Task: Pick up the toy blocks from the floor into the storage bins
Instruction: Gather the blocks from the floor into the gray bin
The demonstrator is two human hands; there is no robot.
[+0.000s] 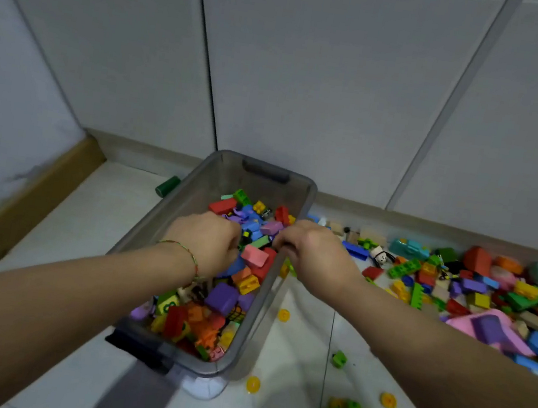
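Multicoloured plastic toy blocks (244, 269) fill much of the translucent grey plastic storage bin (189, 192); it stands on the white tiled floor (86, 212) just beside the loose heap of blocks (490, 293) to its right, presumably so each handful travels little; both hands hang over the bin, backs up; the left hand (207, 240), a thin cord bracelet (185, 251) at its wrist, has its fingers curled down among the binned blocks; the right hand (312, 251) curls its fingers at the bin's right rim; the fingertips are hidden, so I cannot tell whether either holds a block; likely a drop is in hand; small yellow discs (283, 315) and a dark green cylinder (167, 186) lie apart on the floor; white cupboard doors (313, 71) stand behind.
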